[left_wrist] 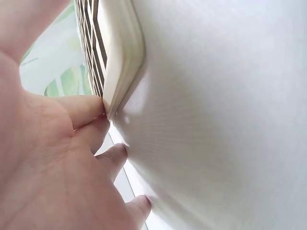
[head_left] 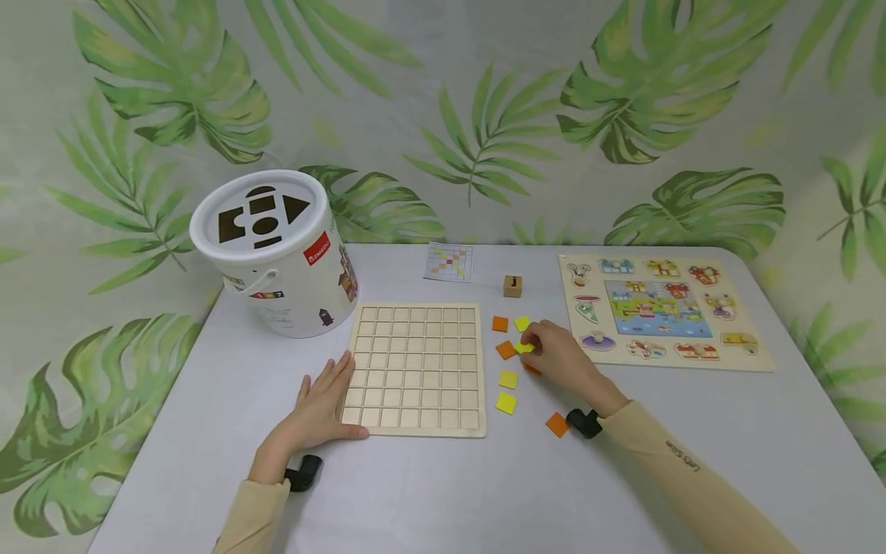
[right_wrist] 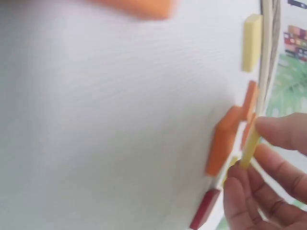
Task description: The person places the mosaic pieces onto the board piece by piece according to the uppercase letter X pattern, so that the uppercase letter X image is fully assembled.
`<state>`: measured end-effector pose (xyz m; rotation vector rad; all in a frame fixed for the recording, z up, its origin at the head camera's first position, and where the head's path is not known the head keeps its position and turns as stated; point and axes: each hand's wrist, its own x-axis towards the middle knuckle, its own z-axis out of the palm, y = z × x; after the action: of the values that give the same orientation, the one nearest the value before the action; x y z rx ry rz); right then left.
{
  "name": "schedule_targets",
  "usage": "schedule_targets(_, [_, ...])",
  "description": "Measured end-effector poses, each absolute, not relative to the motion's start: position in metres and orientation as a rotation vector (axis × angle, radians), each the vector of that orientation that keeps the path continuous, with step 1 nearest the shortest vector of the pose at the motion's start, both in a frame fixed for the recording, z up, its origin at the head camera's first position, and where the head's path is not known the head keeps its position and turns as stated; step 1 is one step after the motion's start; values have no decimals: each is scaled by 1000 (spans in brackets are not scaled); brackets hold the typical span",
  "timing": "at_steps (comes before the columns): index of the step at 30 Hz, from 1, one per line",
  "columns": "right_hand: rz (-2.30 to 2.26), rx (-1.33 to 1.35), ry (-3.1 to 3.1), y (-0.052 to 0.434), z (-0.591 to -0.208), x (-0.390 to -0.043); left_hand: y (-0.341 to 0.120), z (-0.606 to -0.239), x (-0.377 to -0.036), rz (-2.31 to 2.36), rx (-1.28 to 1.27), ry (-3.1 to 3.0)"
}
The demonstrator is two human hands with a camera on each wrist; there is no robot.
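Tan sleeves (head_left: 692,477) at bottom edge; yel. tile (head_left: 524,348) pinched in R hand (head_left: 557,355)

Nearest: white table (head_left: 415,500) crossed by both forearms; lettering seen on R sleeve. Black wrist unit (head_left: 303,473) worn on each wrist. Lone orng. tile (head_left: 556,424) set just beside R unit.

L hand (head_left: 318,408): fingers spread, nothing grasped. Near L corner of wooden grid board (head_left: 422,432) touched by thumb; fingers laid along its L edge.

R of board: 2 yel. squares (head_left: 506,402), one set behind the other. Beyond, yel. tile held btwn R thumb & fingers, seen edge-on by R wrist cam; whether lifted or touching table can't be told. Orng. piece (head_left: 531,370) partly covered by R hand. 2 orng. squares (head_left: 506,350) & loose yel. one (head_left: 522,323) seen just past.

Far R: picture puzzle board (head_left: 744,360), small pics set round central scene. Far L: white bucket (head_left: 294,304), lid cut w/ shapes. Back ctr: wooden cube (head_left: 512,287) w/ dark mark, then small gridded card (head_left: 448,261). Rearmost: leaf-print cloth (head_left: 484,46).
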<state>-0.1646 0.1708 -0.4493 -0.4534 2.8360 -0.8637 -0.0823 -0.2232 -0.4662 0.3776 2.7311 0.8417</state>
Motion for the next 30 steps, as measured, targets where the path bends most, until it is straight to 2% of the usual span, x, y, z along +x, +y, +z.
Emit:
schedule_targets(8, [-1017, -622, 2754, 134, -435, -184, -222, -464, -81, 854, 368, 2731])
schedule_targets(17, [-999, -928, 2645, 62, -438, -212, -223, -465, -82, 857, 359, 2739])
schedule_targets(30, [-836, -976, 2629, -15, -451, -225, -224, -469, -83, 847, 380, 2747])
